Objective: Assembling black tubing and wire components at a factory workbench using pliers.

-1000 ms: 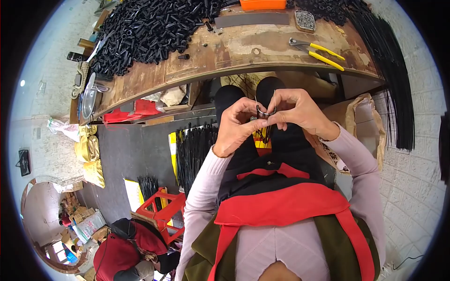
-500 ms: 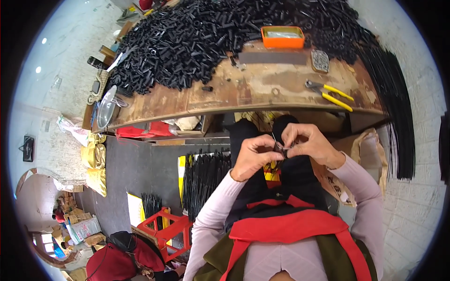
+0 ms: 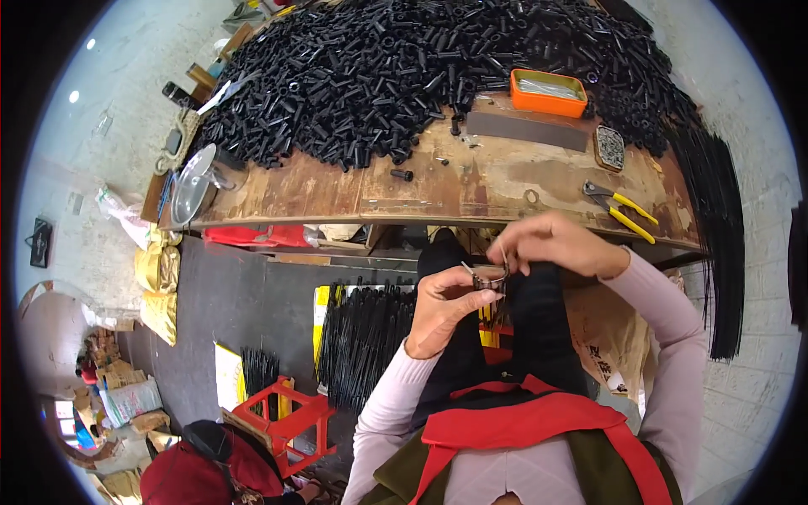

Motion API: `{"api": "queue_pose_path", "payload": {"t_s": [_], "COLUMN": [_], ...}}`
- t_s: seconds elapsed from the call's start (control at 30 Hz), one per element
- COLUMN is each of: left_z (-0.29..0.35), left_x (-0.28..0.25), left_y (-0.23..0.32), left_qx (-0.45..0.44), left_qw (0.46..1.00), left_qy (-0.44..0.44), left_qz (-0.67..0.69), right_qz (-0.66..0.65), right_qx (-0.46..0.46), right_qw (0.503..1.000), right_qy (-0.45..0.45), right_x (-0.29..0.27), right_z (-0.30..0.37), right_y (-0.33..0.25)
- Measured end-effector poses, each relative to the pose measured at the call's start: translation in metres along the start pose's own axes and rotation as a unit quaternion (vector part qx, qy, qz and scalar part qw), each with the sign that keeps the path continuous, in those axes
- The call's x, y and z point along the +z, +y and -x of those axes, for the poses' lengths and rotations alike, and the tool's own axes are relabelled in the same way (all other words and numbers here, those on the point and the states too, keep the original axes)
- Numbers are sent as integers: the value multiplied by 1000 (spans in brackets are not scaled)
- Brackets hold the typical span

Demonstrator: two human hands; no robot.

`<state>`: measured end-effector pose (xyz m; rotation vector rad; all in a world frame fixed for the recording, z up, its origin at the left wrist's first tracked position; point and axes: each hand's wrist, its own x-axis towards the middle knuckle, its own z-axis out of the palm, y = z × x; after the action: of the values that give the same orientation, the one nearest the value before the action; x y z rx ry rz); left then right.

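Note:
Above my lap, my left hand (image 3: 442, 311) pinches a small dark, curved, ring-like piece (image 3: 488, 284) between thumb and fingers. A short pale pin-like end (image 3: 468, 268) sticks up beside its fingertips. My right hand (image 3: 560, 244) is raised just right of the piece, fingers curled and thumb low. A thin strand (image 3: 504, 255) runs from its fingertips down to the piece; how it is fastened there is too small to tell. On the bench ahead lie pliers with yellow handles (image 3: 631, 225), touched by neither hand.
A large heap of short black tubular parts (image 3: 362, 93) covers the back of the wooden bench (image 3: 320, 189). An orange box (image 3: 547, 103), a flat grey bar (image 3: 526, 131) and a tin of small metal bits (image 3: 608, 148) sit at right. Long black rods (image 3: 720, 252) hang off the right end. Left stands a red stool (image 3: 286, 425).
My right hand has moved up and away from my left hand, drawing the thin strand out. Earlier both hands pinched together at the small piece. The whole view has shifted slightly.

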<state>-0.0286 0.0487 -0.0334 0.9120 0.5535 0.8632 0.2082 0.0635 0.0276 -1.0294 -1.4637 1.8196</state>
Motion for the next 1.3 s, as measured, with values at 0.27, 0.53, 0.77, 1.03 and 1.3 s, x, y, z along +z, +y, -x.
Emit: {"api": "queue_pose_path", "payload": {"t_s": [0.27,0.53,0.77,1.03,1.3], "left_z": [0,-21,-8,3,1], "left_x": [-7,22,17,4,-3], "left_y": [-19,-18,-25,-21,-21], "left_qx": [-6,-90,-73,-61,-30], "left_qw": [999,990,993,996,999], "left_qy": [5,-39,-81,-53,-26], "left_qz": [-37,-101,-37,-45,-15], "right_qz": [141,307,381,537,478], "right_qx": [2,-49,-223,-187,-247], "right_qw": [945,860,875,779,817], "right_qy": [296,405,200,264,207], "right_x": [-76,-150,-58,-48,-51], "right_z": [45,34,-143,-224,-177], "right_y": [17,4,20,33,10]}}
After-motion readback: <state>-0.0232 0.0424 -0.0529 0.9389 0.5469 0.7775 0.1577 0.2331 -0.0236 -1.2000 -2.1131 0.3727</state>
